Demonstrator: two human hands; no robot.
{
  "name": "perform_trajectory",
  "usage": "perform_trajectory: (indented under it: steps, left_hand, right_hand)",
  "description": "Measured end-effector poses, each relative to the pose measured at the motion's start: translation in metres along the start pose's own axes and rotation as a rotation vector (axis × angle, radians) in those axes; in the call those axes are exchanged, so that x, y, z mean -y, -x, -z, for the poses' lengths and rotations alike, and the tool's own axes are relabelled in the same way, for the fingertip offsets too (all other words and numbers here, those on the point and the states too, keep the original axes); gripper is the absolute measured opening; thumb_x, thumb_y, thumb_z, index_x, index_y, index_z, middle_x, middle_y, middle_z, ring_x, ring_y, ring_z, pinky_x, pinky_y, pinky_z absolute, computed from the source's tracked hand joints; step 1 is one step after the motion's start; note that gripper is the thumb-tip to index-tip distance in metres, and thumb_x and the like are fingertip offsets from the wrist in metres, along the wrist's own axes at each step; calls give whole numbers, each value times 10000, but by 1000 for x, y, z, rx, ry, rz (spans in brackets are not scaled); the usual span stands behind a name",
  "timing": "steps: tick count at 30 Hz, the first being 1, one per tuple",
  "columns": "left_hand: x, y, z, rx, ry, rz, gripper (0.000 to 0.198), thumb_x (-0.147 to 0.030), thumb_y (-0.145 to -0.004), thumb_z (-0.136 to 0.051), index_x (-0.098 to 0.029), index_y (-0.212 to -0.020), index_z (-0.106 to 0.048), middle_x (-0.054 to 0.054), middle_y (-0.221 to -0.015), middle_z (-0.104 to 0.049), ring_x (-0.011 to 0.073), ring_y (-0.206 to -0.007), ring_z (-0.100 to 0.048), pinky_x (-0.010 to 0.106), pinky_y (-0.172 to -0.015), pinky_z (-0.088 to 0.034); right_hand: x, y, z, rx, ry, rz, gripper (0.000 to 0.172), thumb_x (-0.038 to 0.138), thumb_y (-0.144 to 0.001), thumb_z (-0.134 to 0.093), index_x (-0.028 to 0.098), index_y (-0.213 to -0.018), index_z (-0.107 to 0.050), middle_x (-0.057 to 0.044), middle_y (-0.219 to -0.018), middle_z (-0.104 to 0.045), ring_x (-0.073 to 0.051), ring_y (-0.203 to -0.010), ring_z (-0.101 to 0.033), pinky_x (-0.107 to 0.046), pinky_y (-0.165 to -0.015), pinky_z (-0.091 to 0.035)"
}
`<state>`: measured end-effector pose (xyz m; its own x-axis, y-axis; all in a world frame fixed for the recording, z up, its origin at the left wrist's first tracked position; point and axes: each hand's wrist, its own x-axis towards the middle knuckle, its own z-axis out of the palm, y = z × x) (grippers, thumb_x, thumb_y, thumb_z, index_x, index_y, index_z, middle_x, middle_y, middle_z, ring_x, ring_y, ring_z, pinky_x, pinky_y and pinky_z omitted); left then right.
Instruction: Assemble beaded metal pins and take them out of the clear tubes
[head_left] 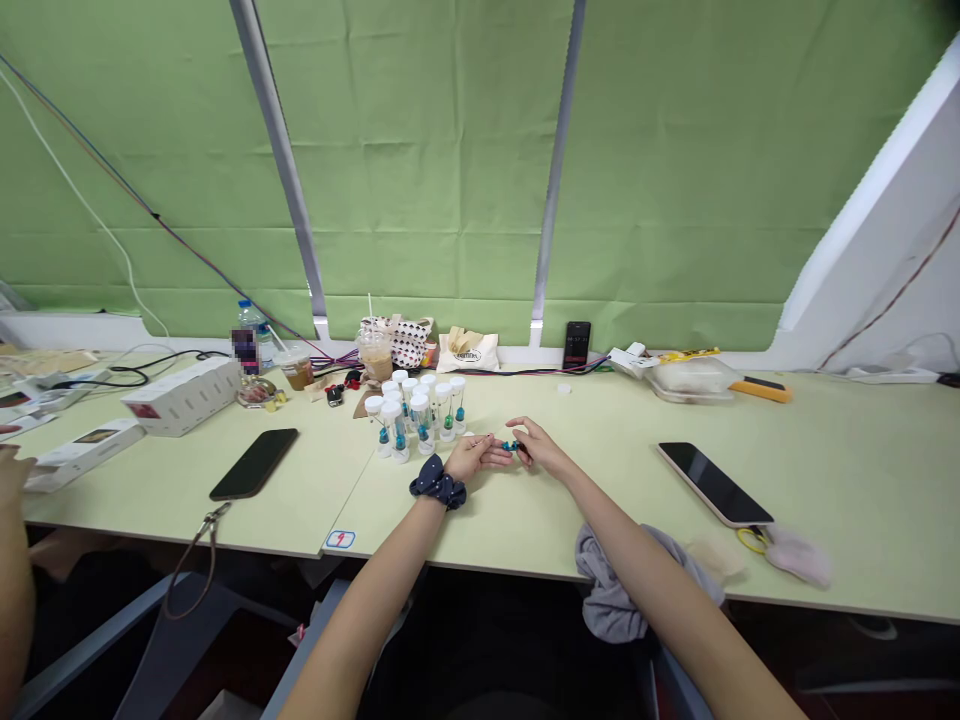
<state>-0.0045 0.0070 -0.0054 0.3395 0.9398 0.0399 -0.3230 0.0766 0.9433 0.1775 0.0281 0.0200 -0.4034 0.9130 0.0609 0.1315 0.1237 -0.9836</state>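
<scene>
My left hand, a dark dotted scrunchie at its wrist, lies over the table with its fingers stretched towards my right hand. My right hand comes in from the right, thumb and fingers closed on a small blue piece. That piece sits right at the fingertips of my left hand; its exact kind is too small to tell. Just beyond and left of my left hand stand several clear tubes with white caps. Blue-green pieces on thin stems show inside them.
A loose white cap lies farther back. Phones lie at left and right; another phone stands upright at the back. Drink cups, a plastic box and a yellow-handled tool line the rear. Another person's arm is far left.
</scene>
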Motion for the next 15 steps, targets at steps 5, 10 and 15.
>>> perform_trajectory:
  steps: [5, 10, 15]
  left_hand:
    - [-1, 0, 0, -50, -5, -12, 408, -455, -814, -625, -60, -915, -636, 188, -854, -718, 234, -737, -706, 382, -771, -557]
    - [-1, -1, -1, -30, -22, 11, 366, -388, -872, -569, -34, -946, -626, 204, -865, -713, 234, -740, -708, 419, -821, -546]
    - [-1, -1, 0, -54, -15, -7, 343, -364, -885, -555, -33, -941, -624, 207, -864, -712, 233, -733, -708, 413, -814, -552]
  right_hand:
    - [2, 0, -1, -14, -47, 1, 280, 319, -810, -510, 233, -1069, -446, 90, -528, -516, -94, -432, -480, -179, -399, -413]
    - [4, 2, -2, -1, -17, -50, 229, 320, -861, -420, 218, -1065, -448, 116, -429, -424, -88, -338, -398, -180, -360, -386]
    - [2, 1, -2, -25, -58, 15, 265, 289, -820, -515, 234, -1069, -446, 99, -530, -498, -86, -424, -481, -177, -405, -431]
